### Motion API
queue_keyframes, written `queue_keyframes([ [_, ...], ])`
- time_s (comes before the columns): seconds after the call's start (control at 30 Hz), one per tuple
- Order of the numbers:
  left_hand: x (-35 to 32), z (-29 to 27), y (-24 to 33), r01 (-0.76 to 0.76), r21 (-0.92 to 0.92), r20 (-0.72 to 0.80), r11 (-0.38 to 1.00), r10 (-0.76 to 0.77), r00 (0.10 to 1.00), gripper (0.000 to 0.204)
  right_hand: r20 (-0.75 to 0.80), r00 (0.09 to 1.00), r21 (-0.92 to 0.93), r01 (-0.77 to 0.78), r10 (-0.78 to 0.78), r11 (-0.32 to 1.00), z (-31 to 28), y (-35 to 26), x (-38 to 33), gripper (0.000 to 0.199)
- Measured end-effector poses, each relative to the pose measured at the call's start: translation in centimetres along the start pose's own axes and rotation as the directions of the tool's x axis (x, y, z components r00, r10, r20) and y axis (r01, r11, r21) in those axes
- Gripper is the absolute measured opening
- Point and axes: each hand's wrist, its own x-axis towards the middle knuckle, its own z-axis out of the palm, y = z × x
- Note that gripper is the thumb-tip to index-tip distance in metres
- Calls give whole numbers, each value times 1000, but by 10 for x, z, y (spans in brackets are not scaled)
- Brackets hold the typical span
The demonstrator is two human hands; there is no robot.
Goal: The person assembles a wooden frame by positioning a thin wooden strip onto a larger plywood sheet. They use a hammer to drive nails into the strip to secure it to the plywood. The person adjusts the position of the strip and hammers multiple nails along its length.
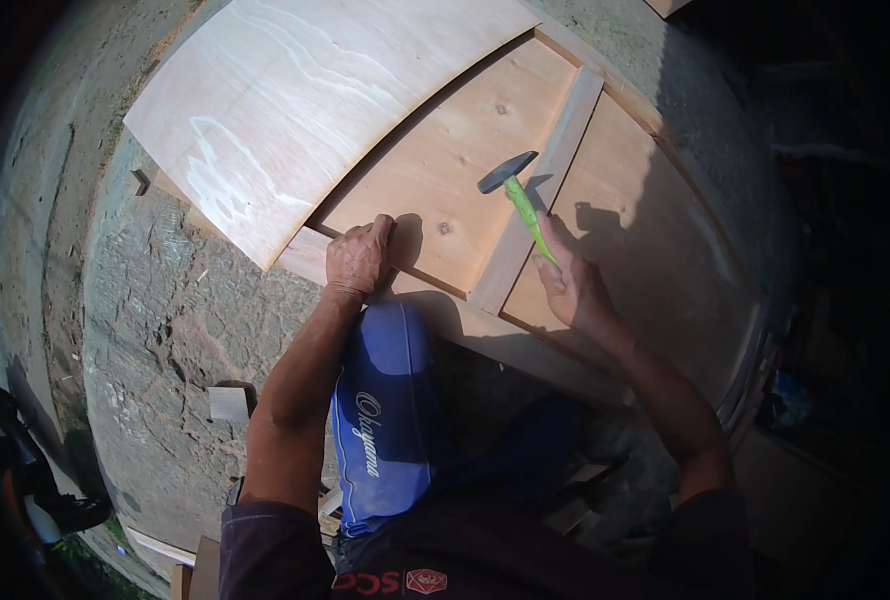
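Stony ground [165, 310] bears one wooden frame [605, 200] (left hand [358, 258] fingers curled on it), right hand [573, 290] gripping one hammer [521, 195].

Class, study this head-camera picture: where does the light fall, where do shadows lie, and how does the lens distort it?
Head view: hard sunlight glares pale on the large thin plywood sheet; the green-handled hammer in the right hand throws a sharp shadow on the wooden frame panel; the right edge sinks into black; fisheye bends the board edges.
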Motion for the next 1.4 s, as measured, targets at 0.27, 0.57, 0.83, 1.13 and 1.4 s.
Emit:
queue_keyframes([
  [0.27, -2, 2, -2, 25, 12, 4, 1000, -25, 1000, 6, -219, 975, 174, 23, 16, 984, -4, -13, -3, 60],
  [0.57, -3, 2, -7, -1, 9, 0, 1000, 1, 1000, 8, -387, 922, 171, 64, 8, 983, 6, -15, -5, 60],
  [0.83, -1, 4, 4, 8, 4, 32, 1000, -8, 999, 14, -95, 996, 457, 39, 5, 889, 52, 17, -79, 60],
  [1.13, 15, 27, 2, 118, 17, -6, 993, -118, 993, 22, -376, 888, 87, -251, 265, 964, 159, 98, -254, 52],
  [1.4, -9, -33, 91, 491, -671, 417, -555, 265, 869, 58, -313, 865, 162, -357, 391, 920, 193, 111, -255, 59],
])
